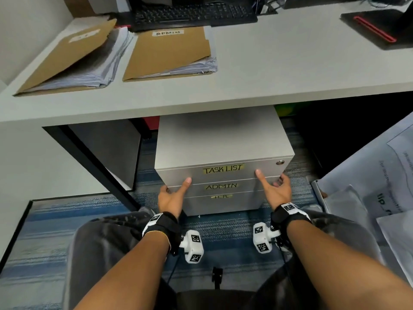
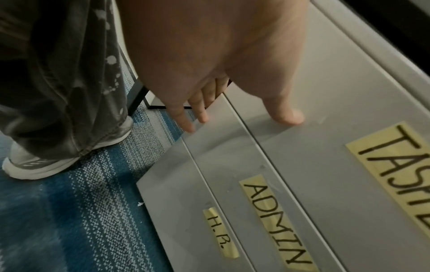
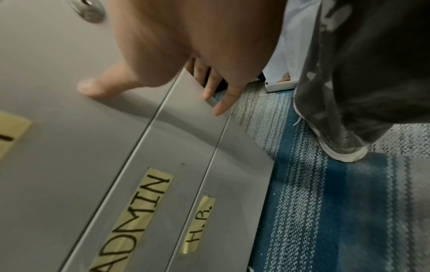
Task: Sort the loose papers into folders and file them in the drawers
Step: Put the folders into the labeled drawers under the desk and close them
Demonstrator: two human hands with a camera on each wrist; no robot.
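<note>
A grey three-drawer cabinet [image 1: 223, 139] stands under the desk, with all drawers closed. Yellow labels read TASK LIST [image 1: 222, 169], ADMIN [image 1: 221, 186] and H.R. [image 1: 221, 196]. My left hand [image 1: 176, 186] hooks its fingers round the left edge of the ADMIN drawer [image 2: 223, 147], thumb pressed on the TASK LIST drawer front. My right hand [image 1: 270, 177] mirrors it on the right edge [image 3: 190, 103]. On the desk lie two brown folders stuffed with papers: one at the left [image 1: 67, 57] and one labelled ADMIN [image 1: 169, 52].
A white desk [image 1: 290, 63] carries a black keyboard [image 1: 192, 14] and a black monitor base with a red stripe [image 1: 375, 27]. A black desk leg [image 1: 93, 157] runs left of the cabinet. Loose papers [image 1: 380, 175] pile at my right. My knees and shoes sit on blue carpet [image 1: 44, 220].
</note>
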